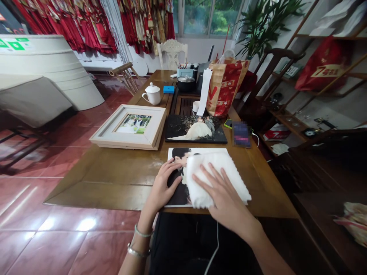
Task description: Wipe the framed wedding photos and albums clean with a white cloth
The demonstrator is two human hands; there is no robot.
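Observation:
A glossy photo panel (pixel 176 173) lies flat at the near edge of the wooden table (pixel 114 172). My left hand (pixel 164 187) rests on the panel's left side, fingers spread and flat. My right hand (pixel 222 194) lies palm-down, fingers spread, on a folded white cloth (pixel 229 168) that covers the right part of the panel. The cloth hides most of the picture beneath it.
A white framed photo (pixel 130 128) and a dark photo panel (pixel 195 130) lie farther back. A phone (pixel 241 134), a red paper bag (pixel 225 89), a white lidded cup (pixel 152 93) and a tea tray (pixel 185 103) stand beyond. Shelves (pixel 315 95) line the right.

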